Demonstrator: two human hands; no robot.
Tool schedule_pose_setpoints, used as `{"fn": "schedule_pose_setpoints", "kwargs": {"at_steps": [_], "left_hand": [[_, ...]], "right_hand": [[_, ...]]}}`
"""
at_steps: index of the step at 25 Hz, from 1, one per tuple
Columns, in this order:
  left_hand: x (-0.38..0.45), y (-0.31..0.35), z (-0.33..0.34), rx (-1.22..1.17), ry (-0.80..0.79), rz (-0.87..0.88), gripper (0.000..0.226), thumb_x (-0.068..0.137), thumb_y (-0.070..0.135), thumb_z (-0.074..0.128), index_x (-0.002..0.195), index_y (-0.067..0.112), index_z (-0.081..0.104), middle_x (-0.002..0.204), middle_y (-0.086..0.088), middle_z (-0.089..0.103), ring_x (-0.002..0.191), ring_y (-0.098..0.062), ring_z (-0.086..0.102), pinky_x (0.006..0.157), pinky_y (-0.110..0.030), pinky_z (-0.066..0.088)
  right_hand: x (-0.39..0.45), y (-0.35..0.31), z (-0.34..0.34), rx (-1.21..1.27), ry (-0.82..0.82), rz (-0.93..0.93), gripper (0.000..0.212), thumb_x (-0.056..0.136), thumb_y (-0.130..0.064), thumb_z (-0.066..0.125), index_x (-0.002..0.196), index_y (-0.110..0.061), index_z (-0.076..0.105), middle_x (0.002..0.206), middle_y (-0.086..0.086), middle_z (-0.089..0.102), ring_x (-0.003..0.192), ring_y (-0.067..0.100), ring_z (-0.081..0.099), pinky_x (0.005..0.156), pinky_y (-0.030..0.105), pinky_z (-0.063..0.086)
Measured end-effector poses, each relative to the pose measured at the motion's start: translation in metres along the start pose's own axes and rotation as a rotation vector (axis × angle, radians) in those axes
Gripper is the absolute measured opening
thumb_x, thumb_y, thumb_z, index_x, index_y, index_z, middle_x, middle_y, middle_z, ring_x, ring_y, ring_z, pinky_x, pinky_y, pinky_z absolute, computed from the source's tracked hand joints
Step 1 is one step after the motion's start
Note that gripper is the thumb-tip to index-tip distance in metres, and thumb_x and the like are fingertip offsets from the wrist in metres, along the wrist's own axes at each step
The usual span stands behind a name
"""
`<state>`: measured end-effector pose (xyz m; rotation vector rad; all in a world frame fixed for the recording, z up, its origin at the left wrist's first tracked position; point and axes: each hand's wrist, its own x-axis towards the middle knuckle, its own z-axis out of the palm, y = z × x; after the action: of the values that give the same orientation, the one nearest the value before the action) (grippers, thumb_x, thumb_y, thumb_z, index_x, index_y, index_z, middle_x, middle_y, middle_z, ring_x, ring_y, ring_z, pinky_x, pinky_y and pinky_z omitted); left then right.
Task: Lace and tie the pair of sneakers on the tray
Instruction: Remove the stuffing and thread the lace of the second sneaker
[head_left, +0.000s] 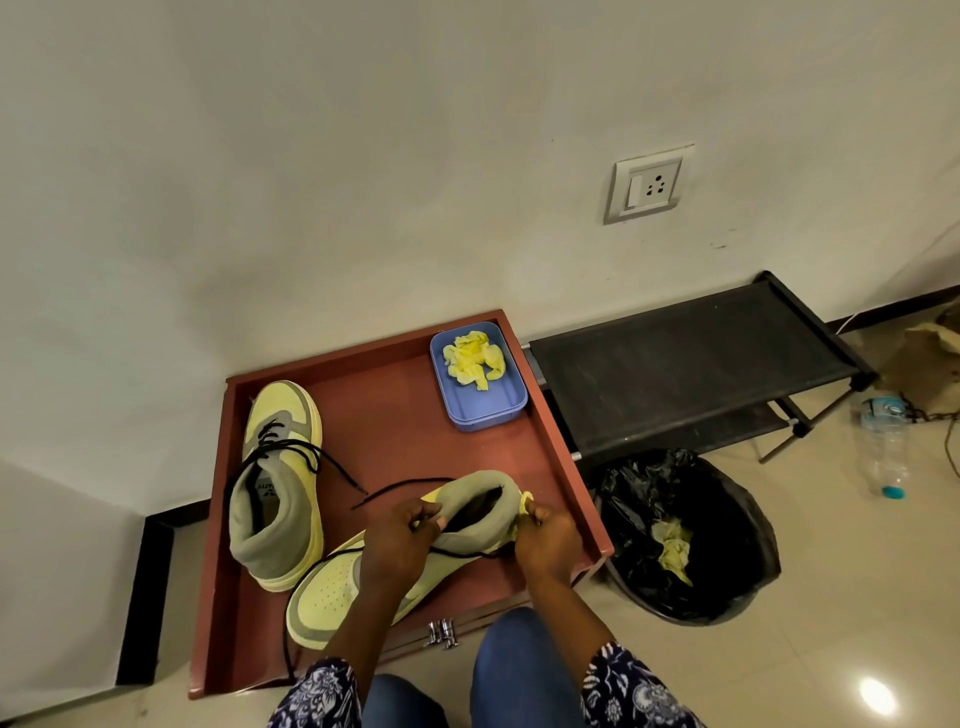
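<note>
Under both hands (400, 540), sneaker (332, 592) eyelets hidden.

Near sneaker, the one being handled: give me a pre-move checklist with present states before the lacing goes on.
1. Near sneaker inside the tray: ok.
2. Left hand has a grip on the black lace: ok.
3. Right hand steadies the heel: ok.
4. Which eyelet comes next: cannot tell, hands cover them.
5. Far sneaker tied: not ok, laces loose.
</note>
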<state>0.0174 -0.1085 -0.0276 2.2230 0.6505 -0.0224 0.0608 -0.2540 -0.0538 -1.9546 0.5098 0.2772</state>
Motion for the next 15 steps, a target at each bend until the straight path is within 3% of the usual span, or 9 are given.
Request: {"fn": "schedule_pose_setpoints", "kwargs": {"at_steps": [4,6,11,15], "left_hand": [[0.000,0.000,0.001,-0.015,0.014,-0.007,0.019,0.084,0.016,0.065,0.102,0.010,0.070,0.091,0.000,0.067,0.084,-0.010,0.057,0.062,-0.012,0.036],[0.000,-0.001,0.001,-0.019,0.023,0.000,0.019,0.084,0.015,0.066,0.102,0.010,0.070,0.095,-0.003,0.070,0.084,-0.011,0.058,0.062,-0.010,0.036],[0.000,-0.001,0.004,-0.002,0.009,-0.009,0.022,0.085,0.017,0.064,0.105,0.012,0.070,0.102,-0.004,0.070,0.095,-0.019,0.063,0.070,-0.017,0.036],[-0.001,-0.002,0.002,0.011,0.008,0.001,0.022,0.085,0.017,0.064,0.105,0.011,0.070,0.104,-0.004,0.070,0.090,-0.014,0.061,0.069,-0.016,0.034]], "right_hand": [[0.001,-0.003,-0.003,-0.063,-0.018,-0.052,0.020,0.089,-0.005,0.052,0.083,0.001,0.070,0.074,0.009,0.062,0.069,0.018,0.052,0.055,0.022,0.034],[-0.005,-0.002,0.000,-0.050,-0.027,-0.088,0.019,0.088,-0.004,0.052,0.080,0.001,0.068,0.071,0.007,0.058,0.067,0.016,0.051,0.050,0.019,0.032],[-0.018,0.009,0.010,-0.114,-0.014,-0.163,0.018,0.088,-0.003,0.051,0.090,0.004,0.067,0.095,0.014,0.060,0.084,0.028,0.060,0.070,0.024,0.040],[-0.010,0.007,0.005,-0.210,-0.041,-0.208,0.020,0.088,0.001,0.047,0.087,0.005,0.066,0.093,0.015,0.061,0.085,0.029,0.059,0.066,0.023,0.036]]}}
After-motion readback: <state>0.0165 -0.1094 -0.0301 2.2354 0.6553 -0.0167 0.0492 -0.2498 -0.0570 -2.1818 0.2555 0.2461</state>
